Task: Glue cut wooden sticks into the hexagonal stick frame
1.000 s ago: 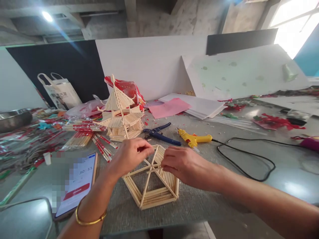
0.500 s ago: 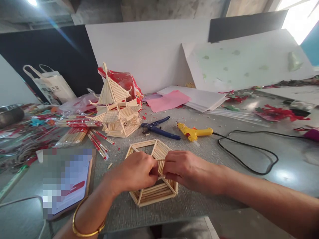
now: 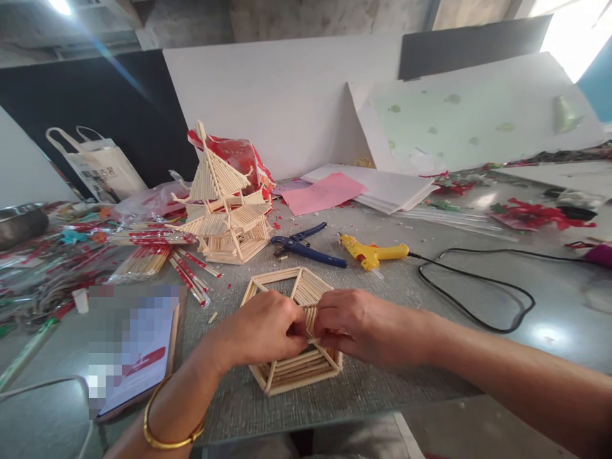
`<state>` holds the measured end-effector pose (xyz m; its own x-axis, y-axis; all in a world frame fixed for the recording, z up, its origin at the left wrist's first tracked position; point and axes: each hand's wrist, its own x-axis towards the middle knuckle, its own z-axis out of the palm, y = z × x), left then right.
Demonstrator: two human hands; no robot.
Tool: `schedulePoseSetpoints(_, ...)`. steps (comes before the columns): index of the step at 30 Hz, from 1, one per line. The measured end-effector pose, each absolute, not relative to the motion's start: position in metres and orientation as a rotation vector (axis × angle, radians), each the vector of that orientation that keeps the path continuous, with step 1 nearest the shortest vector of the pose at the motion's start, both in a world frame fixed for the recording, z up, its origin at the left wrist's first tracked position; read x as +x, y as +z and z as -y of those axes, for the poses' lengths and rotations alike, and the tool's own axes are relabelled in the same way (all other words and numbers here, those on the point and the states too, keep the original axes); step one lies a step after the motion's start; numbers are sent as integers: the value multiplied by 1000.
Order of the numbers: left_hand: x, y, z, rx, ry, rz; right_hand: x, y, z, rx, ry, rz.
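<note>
A hexagonal frame of wooden sticks (image 3: 302,376) lies flat on the table, some of its wedges filled with rows of sticks. Over its middle, my left hand (image 3: 270,325) and my right hand (image 3: 356,325) are closed, their fingertips almost meeting. A short, pale wooden stick (image 3: 313,341) shows between the fingertips; both hands seem to pinch it, though the fingers hide most of it. Behind the frame stands a tiered stick pagoda (image 3: 229,223). Blue-handled cutters (image 3: 310,248) and a yellow glue gun (image 3: 375,253) lie beyond my hands.
A phone or tablet (image 3: 138,363) lies left of my left arm. Wrapped chopsticks (image 3: 143,255) and plastic litter crowd the left side. The glue gun's black cable (image 3: 478,328) loops on the right. Pink paper (image 3: 325,193) and white sheets (image 3: 396,191) lie at the back.
Both hands keep to the middle of the frame, with only a slight shift of the fingers and left wrist. Nothing else has visibly moved.
</note>
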<state>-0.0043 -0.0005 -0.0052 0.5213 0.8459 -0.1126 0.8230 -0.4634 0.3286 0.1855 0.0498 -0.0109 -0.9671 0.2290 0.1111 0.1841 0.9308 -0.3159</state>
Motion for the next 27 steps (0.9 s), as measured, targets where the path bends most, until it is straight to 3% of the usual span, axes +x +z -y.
schedulePoseSetpoints(27,-2,-7,1,2385,26,-1368,186,-7,-47,-141,342,2990)
